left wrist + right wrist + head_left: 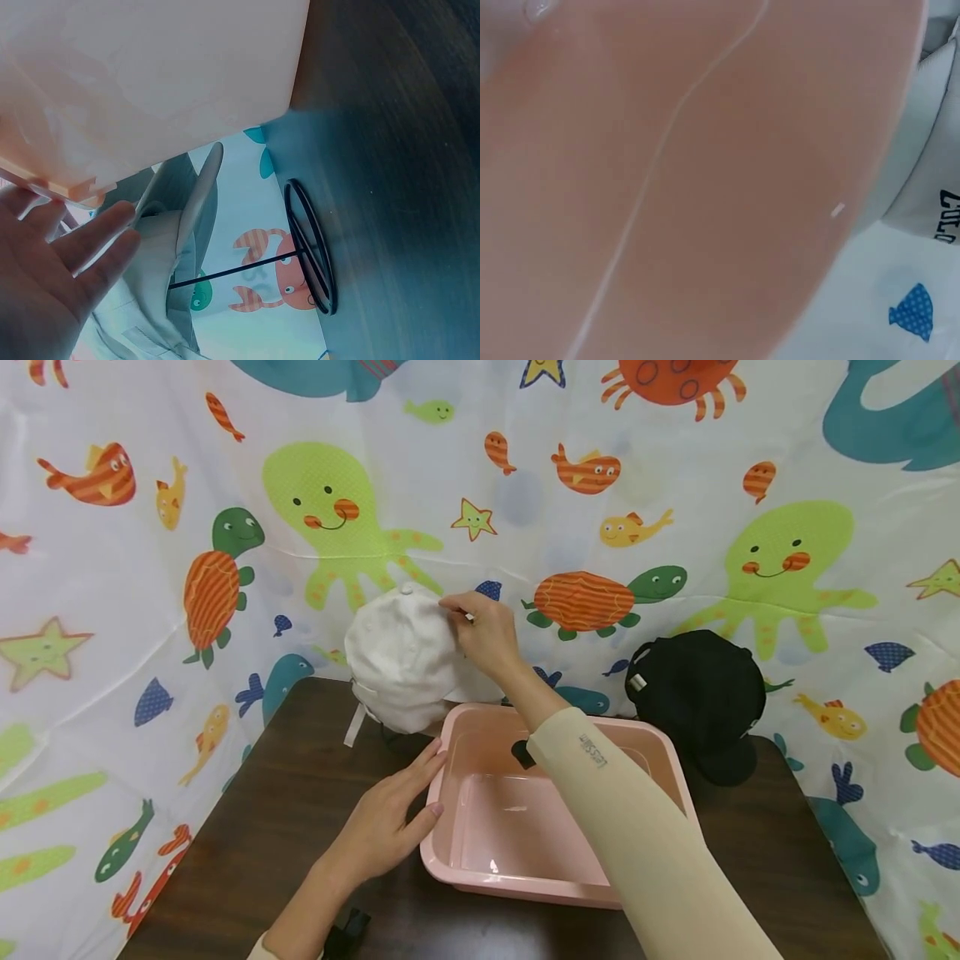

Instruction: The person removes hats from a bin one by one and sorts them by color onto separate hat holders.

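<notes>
A white cap (405,656) sits on a black wire stand (311,247) at the back of the table. My right hand (486,635) is at the cap's upper right side, its curled fingers pinching the fabric near the crown. The right wrist view shows the lettered front of the white cap (946,180) but not the hand. A pink basin (517,889) stands in front of the cap. My left hand (386,818) rests with extended fingers on the basin's left rim. In the left wrist view, its fingers lie along the rim, close to the cap.
A black cap (697,693) stands at the back right, beyond the basin's right corner. The dark wooden table (262,843) reaches back to a white curtain (465,435) printed with sea animals. Small black devices are worn on both wrists.
</notes>
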A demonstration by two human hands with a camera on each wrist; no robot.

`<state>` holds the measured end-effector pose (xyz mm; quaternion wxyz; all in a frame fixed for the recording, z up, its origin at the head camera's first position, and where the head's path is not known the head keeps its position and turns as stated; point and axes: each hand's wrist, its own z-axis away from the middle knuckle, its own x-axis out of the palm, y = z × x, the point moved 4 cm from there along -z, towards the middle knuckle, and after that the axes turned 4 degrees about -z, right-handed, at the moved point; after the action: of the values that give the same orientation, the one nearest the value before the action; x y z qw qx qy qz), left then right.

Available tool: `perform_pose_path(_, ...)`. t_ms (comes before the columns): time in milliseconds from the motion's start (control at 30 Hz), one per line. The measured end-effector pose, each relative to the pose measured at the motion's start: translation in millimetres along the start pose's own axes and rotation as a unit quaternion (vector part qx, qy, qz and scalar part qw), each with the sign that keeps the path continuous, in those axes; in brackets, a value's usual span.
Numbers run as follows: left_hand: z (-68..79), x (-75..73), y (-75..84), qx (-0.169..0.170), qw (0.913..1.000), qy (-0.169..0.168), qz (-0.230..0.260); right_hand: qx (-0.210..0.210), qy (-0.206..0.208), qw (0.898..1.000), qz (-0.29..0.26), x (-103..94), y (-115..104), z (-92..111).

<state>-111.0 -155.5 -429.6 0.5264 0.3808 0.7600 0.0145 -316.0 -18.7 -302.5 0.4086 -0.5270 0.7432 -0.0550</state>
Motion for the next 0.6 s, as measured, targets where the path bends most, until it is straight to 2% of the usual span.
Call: perform_pose_path(600,0.4,0.7,-0.9,0.001,1.0000,0.002,-0.001,0.030,-0.045,0.998,0.010,9.5,4,14)
